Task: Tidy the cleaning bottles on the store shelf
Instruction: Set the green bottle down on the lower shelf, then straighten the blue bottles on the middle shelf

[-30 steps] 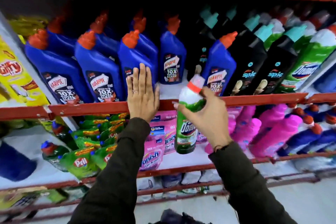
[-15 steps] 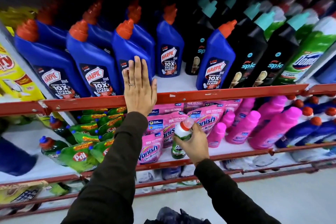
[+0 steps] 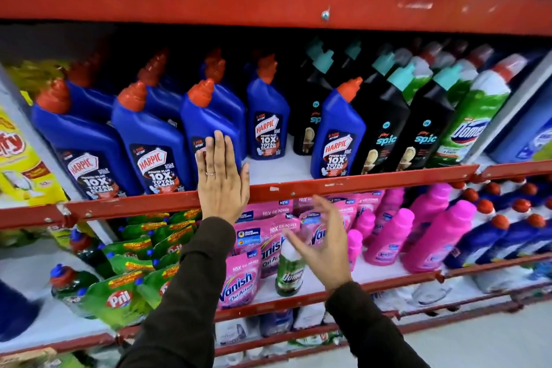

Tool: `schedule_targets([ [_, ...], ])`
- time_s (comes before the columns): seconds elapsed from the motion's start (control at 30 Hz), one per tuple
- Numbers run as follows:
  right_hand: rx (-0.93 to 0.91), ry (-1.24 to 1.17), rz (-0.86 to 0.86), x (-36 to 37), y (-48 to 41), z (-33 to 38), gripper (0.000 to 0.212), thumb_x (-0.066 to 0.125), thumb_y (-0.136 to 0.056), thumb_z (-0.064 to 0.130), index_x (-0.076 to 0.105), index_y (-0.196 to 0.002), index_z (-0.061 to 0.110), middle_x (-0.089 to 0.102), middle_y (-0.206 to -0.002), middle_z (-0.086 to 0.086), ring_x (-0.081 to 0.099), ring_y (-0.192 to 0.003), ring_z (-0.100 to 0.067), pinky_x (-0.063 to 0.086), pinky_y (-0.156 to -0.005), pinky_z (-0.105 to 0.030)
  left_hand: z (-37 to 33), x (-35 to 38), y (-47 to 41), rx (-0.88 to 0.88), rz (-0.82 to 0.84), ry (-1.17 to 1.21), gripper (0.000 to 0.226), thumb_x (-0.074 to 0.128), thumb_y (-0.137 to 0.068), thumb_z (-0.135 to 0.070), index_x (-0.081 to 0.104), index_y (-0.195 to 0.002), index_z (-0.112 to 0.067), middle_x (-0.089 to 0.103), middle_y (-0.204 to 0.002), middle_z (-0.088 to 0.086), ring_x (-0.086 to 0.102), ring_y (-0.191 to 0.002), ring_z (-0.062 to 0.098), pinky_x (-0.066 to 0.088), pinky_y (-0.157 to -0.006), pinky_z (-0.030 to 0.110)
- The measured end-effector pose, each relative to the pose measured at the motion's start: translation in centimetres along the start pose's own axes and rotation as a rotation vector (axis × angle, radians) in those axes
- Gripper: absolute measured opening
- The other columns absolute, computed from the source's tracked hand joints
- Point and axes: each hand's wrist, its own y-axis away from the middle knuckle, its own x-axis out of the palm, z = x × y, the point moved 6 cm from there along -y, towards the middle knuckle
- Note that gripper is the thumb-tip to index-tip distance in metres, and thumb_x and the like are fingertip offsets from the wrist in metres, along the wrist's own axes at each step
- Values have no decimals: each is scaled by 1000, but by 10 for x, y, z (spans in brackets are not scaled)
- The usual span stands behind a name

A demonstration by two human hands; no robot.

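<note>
Red steel shelves [image 3: 358, 181] fill the aisle, three tiers in view, their white decks packed with cleaners under dim light. On the middle tier, blue bottles [image 3: 149, 140] run from 9 o'clock toward centre, black bottles [image 3: 385, 128] and green-and-white ones [image 3: 469, 119] toward 3 o'clock; a bare strip of deck opens between the third blue bottle and a lone blue one [image 3: 337, 134] standing among the black. Below, pink pouches [image 3: 242, 275] sit at centre, pink bottles [image 3: 433, 236] toward 4 o'clock, green pouches [image 3: 119, 293] toward 8 o'clock.

A green bottle [image 3: 289, 270] stands upright on the lower deck, among the pink pouches, out of its own row. The right hand [image 3: 325, 245] hangs just beside it, fingers [image 3: 324, 207] spread and curled, gripping nothing. The left hand [image 3: 221, 182] lies flat on the middle rail, fingers [image 3: 219, 152] pressed together against a blue bottle's label.

The step looks like squaring the blue row: push low on the body, not the neck, so the tall bottle slides rather than topples, and keep the faces level with the rail. The green bottle likely belongs at 2 o'clock with its kind.
</note>
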Motion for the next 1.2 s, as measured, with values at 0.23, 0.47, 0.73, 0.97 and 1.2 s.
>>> schedule_targets([
  [0.23,-182,217,-497,-85,-106,115,88,75,-92,45,32,-159,5,41,-153,-16,38,-143,-26,27,-123,-33,-1,-1,1,17,-19,56,76,34,-107,-32,-12,-163,-5,-21,-170,8,-15,-159,23,-6,-130,41],
  [0.47,-19,508,-277,-80,-142,124,56,68,-94,52,61,-118,2,63,-123,-17,52,-117,-39,40,-98,-48,1,2,1,21,-14,63,78,36,-105,-30,-9,-163,-4,-17,-171,10,-13,-159,24,-5,-130,41],
  [0.73,-202,330,-224,-41,-131,164,55,72,-89,58,66,-108,6,68,-107,-12,55,-105,-33,47,-93,-46,2,5,3,32,-13,57,78,38,-105,-29,-7,-163,-3,-15,-171,11,-11,-159,25,-4,-131,42],
  [0.97,-254,410,-231,-8,-127,169,63,73,-86,62,69,-113,5,71,-107,-11,58,-102,-33,46,-90,-40,2,6,3,28,-15,61,76,37,-107,-31,-7,-164,-4,-15,-171,10,-10,-160,24,-3,-131,42],
  [1.2,-289,361,-221,-19,-119,170,76,73,-85,64,61,-138,12,62,-135,-6,54,-120,-29,45,-103,-39,1,4,2,19,-15,54,77,39,-106,-31,-5,-164,-4,-14,-171,10,-9,-160,24,-2,-131,42],
])
